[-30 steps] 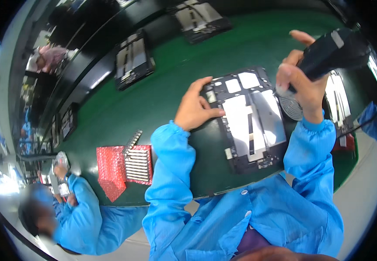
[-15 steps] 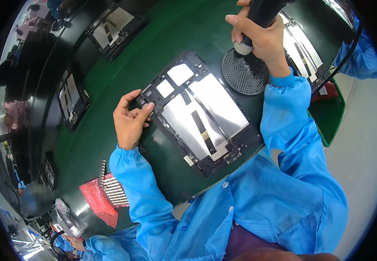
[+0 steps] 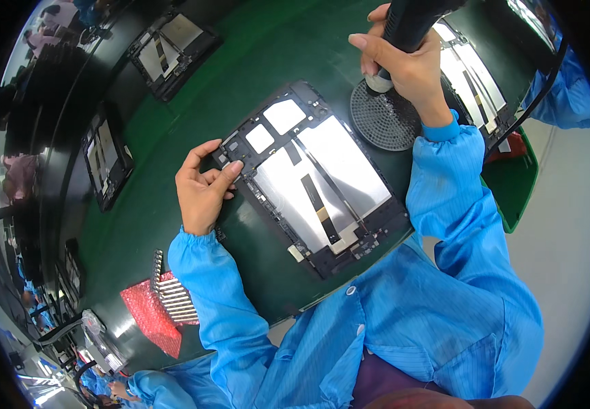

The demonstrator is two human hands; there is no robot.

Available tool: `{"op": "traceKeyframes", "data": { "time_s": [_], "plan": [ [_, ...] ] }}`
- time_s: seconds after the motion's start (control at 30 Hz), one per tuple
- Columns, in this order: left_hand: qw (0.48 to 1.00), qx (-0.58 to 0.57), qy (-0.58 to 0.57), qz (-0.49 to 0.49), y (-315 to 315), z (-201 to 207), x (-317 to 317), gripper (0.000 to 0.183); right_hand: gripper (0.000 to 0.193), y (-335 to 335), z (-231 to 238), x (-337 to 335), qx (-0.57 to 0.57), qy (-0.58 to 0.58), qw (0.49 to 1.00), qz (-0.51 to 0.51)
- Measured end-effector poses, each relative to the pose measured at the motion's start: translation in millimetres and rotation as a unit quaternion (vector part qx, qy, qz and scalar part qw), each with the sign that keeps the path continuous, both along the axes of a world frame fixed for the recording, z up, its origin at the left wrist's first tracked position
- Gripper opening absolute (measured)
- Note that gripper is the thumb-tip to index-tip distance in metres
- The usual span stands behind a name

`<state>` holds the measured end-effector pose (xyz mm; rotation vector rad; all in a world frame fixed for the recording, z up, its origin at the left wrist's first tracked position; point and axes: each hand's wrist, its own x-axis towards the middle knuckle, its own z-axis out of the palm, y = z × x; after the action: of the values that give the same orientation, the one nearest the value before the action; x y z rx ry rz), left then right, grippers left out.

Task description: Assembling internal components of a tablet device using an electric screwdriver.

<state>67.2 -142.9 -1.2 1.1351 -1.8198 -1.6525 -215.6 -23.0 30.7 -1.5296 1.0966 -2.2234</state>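
Observation:
An opened tablet body (image 3: 312, 178) with silvery panels and a flat ribbon cable lies on the green belt in front of me. My left hand (image 3: 202, 191) rests on its left edge, thumb and fingers pressing the frame. My right hand (image 3: 407, 65) grips a black electric screwdriver (image 3: 411, 24) upright, its tip down on a round black perforated screw tray (image 3: 387, 119) just right of the tablet.
More opened tablets lie on the belt: (image 3: 172, 41) at top left, (image 3: 107, 160) at left, (image 3: 472, 82) at right under a cable. A red bubble-wrap pad (image 3: 150, 315) with a stack of thin strips (image 3: 172, 300) sits lower left. Another person in blue (image 3: 138, 388) works at bottom left.
The view has tilted and drawn closer. My right hand has brought the screwdriver down onto the round tray. My left hand stays on the tablet's left edge.

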Motion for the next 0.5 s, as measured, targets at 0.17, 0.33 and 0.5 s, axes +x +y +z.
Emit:
{"op": "traceKeyframes", "data": {
  "time_s": [0.17, 0.33, 0.5],
  "plan": [
    [1.0, 0.006, 0.0, -0.02, 0.2, -1.6, 2.6, 0.048, 0.034, 10.2, -3.2, -4.9, 0.154, 0.04, 0.98, -0.118],
    [1.0, 0.019, -0.006, 0.005, -0.4, -3.7, 3.9, 0.043, 0.032, 6.7, 26.5, 23.8, 0.075, -0.044, 0.995, -0.044],
    [0.998, 0.019, 0.056, -0.025, -4.6, -12.3, 3.1, 0.042, 0.032, -22.0, 41.5, 90.3, 0.037, 0.037, 0.993, 0.109]
  ]
}}
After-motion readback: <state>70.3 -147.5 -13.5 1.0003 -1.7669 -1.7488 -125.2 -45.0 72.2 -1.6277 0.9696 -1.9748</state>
